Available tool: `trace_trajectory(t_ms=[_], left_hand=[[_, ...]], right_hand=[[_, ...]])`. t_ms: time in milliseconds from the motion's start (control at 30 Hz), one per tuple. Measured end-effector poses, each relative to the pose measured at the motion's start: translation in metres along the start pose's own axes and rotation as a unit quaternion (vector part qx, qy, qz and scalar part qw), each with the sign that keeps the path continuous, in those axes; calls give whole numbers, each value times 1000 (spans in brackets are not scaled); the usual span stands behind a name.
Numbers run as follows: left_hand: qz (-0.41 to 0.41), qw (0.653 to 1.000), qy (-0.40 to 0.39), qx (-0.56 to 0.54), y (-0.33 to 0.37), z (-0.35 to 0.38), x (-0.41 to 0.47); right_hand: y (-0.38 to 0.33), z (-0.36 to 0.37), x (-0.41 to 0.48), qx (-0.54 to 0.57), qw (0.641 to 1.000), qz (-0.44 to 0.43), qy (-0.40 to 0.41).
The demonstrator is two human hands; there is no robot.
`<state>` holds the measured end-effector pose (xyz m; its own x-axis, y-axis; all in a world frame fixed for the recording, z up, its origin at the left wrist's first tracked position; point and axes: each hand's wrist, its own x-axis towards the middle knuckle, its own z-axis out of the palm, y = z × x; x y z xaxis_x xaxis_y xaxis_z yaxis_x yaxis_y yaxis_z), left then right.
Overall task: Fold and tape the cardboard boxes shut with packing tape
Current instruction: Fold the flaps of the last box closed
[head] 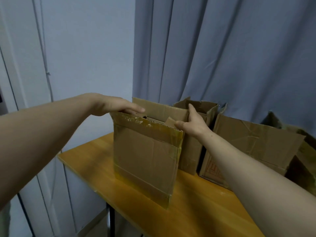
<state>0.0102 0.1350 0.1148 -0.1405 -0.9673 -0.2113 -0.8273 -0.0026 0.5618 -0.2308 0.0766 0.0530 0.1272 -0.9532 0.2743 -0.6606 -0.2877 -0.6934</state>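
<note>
Cardboard box nearest to me stands upright at the middle of the frame, on a wooden table that runs from centre left down to the lower right. Glossy yellowish tape runs along its top front edge, and more of it bands its bottom edge and right side. Its top is not closed: the far flap stands up behind the opening, and a small piece of cardboard pokes out inside, though I cannot see further down into the box. My left hand lies flat, palm down, over the upper left corner of the box, fingers straight and pointing right, with their tips against the far flap. My right hand sits at the upper right corner, thumb on the front wall's top edge and index finger stretched up along the end of the far flap; its other fingers are hidden behind the hand, so I cannot tell whether it grips anything. Just behind and right stands a second box, open-topped with crumpled flaps. Further right, a third box is partly covered by my right forearm, and another is cut off by the right edge of the frame. A blue-grey curtain fills the upper right.
</note>
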Motion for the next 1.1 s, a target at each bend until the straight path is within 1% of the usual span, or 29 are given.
trace_trajectory(t_ms=[100,167,233,300,467,533,600,700,767,867,933,1000,1067,1100], left_hand=[[31,998,-30,46,-16,-14,1],[35,998,-4,56,-22,-16,5],[46,997,9,57,-21,-15,5],[56,996,0,65,-16,-17,-2],[65,996,-18,66,10,-19,-30],[60,996,-40,52,15,-9,-38],[61,997,-43,16,10,3,-43],[95,990,22,-106,-10,18,-45],[114,965,63,-226,-27,29,-43],[150,928,103,-326,-40,47,-42],[153,913,118,-361,-42,55,-41],[146,903,133,-381,-41,62,-41],[130,902,160,-379,-37,66,-41],[119,906,179,-364,-35,68,-40]], right_hand=[[-1,3,10,-90,995,-42,12],[-1,4,12,-105,991,-75,36],[0,3,9,-112,989,-87,50],[0,-3,5,-96,990,-87,49],[-5,-34,-17,5,995,-76,58],[-1,-39,-35,35,998,-44,36],[8,-41,-52,72,997,9,21],[21,-41,-66,152,987,46,18],[26,-39,-71,186,981,46,15],[28,-34,-78,193,980,44,14],[29,-33,-80,183,983,33,14],[32,-31,-79,180,984,6,-6],[30,-31,-83,189,981,-23,-35],[30,-32,-83,212,976,-27,-52]])
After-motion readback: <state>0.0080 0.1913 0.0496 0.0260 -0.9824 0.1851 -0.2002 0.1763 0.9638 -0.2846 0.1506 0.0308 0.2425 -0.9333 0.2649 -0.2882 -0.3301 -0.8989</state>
